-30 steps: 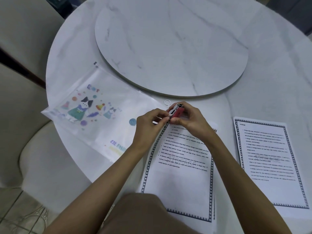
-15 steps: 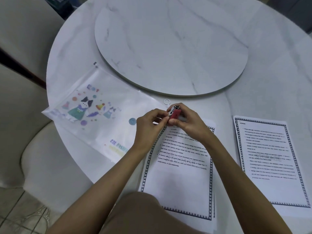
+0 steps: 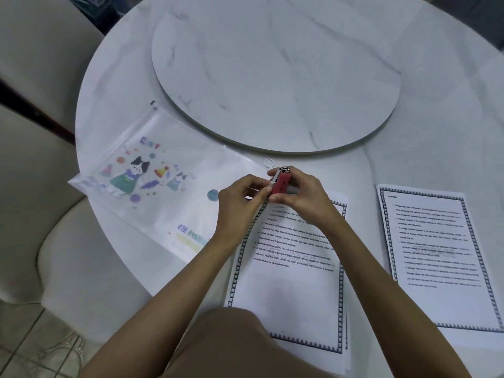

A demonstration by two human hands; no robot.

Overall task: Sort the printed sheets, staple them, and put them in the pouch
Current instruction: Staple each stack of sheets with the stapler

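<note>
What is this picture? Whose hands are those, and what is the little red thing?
There is no machine here, just a person. The picture comes from a camera worn on their head, looking down, so you see their own two arms. The right hand holds a small red stapler at the top corner of a stack of printed sheets. The left hand pinches that corner. More printed pages lie to the right. On the left lies a see-through pouch with cartoon cats on it. Everything rests on a round marble table, which has a raised round disc in the middle. A tiny white ring lies near the stapler.
</note>
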